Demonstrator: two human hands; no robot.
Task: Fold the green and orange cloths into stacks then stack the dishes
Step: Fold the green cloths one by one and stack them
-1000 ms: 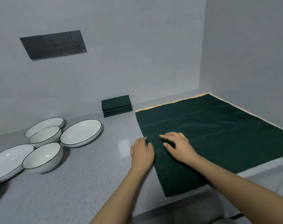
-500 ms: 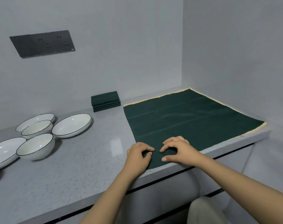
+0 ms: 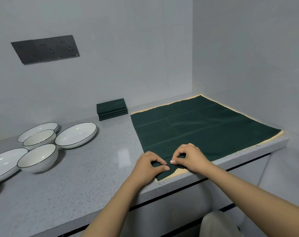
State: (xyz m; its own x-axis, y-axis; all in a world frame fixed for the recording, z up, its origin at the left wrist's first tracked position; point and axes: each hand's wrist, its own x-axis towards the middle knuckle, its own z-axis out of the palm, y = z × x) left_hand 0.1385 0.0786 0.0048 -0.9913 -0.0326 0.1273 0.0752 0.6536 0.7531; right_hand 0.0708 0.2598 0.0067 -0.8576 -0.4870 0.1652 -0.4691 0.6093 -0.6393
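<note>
Both my hands are at the near-left corner of the green cloth [image 3: 201, 130]. The left hand [image 3: 148, 165] pinches its edge between thumb and curled fingers, and the right hand [image 3: 188, 157] pinches the same corner just beside it, thumb tips almost meeting. Each grip is closed tight on fabric, holding nothing else.

The green cloth lies spread flat on the tabletop [image 3: 87, 170], reaching to the back wall corner. Under it a pale orange cloth [image 3: 177, 172] shows only as a thin fringe along the edges and at the corner below my hands. Left of the spread cloth, against the wall, sits a stack of folded green cloths [image 3: 112, 108]. Farther left of it stand the white dishes [image 3: 76, 137], still spread out singly.

What worries me: the two layers sit so closely that my pinch could catch the orange one as well, dragging both up. The corner also lies close to the tabletop's front edge, so a careless pull might slide the lower cloth over it.

Compared with half a second ago, my fingers have curled further and gathered the corner, and more orange shows beneath.
</note>
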